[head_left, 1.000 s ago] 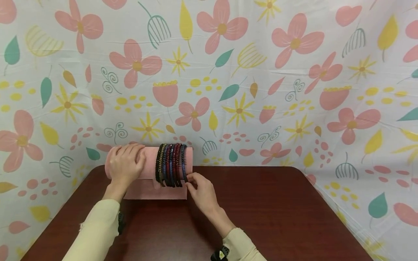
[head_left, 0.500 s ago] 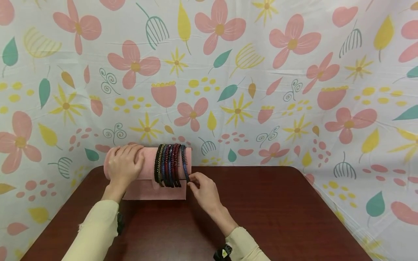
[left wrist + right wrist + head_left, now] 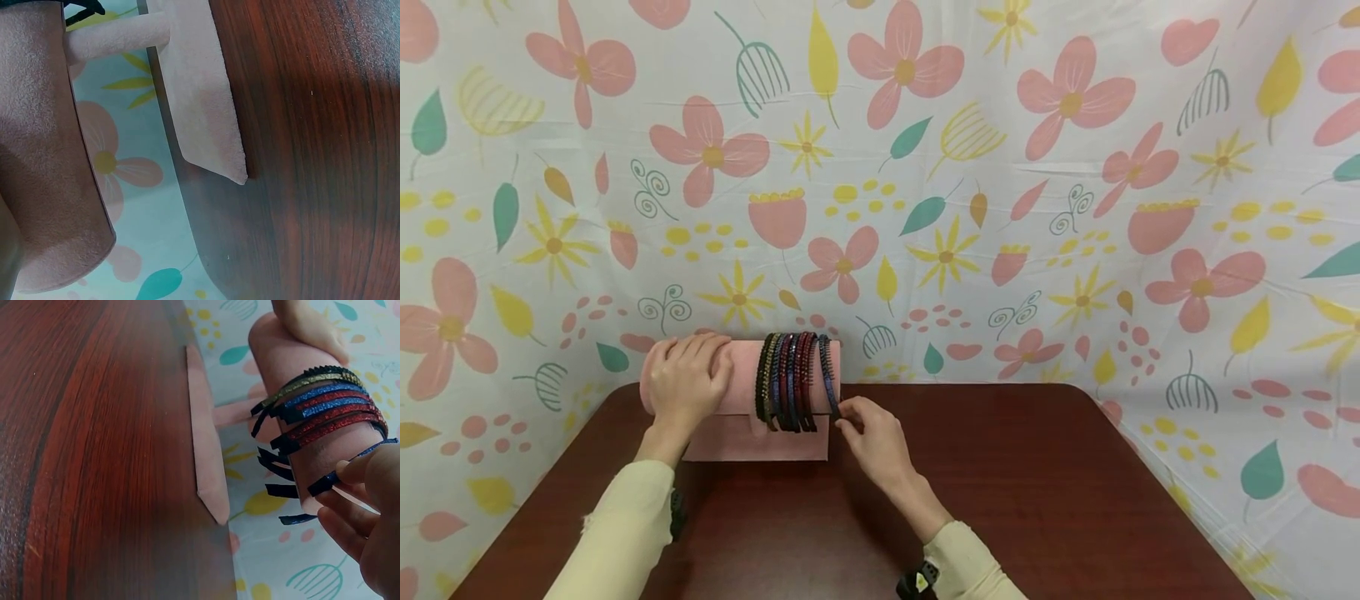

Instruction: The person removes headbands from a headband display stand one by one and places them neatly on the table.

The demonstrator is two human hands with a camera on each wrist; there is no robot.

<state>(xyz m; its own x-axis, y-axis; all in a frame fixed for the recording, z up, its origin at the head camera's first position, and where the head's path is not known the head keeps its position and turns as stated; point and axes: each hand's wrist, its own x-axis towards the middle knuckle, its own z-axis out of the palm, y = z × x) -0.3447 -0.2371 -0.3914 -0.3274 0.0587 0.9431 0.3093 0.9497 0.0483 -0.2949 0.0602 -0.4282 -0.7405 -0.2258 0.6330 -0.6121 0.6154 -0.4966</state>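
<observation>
A pink plush headband stand [image 3: 743,379] has a horizontal roll raised on a short post above a flat base [image 3: 718,444]. My left hand [image 3: 688,382] grips the roll's left end from above, fingers over the top. Several glittery headbands [image 3: 331,406], black, gold, blue and red, sit side by side around the roll's right half. At the far right end, my right hand [image 3: 878,446] pinches one tip of a dark blue headband [image 3: 324,484] between thumb and fingers. That headband still arches over the roll, apart from the others and tilted. The left wrist view shows the roll [image 3: 44,131] closely.
The stand is on a dark red-brown wooden table [image 3: 1000,483], near its back edge. Behind hangs a white cloth [image 3: 970,208] printed with flowers and leaves. Black wrist cameras [image 3: 917,581] are strapped near both sleeves.
My right hand has moved slightly right, drawing the blue headband's lower end away from the other headbands toward the roll's end. The left hand keeps its place on the roll.
</observation>
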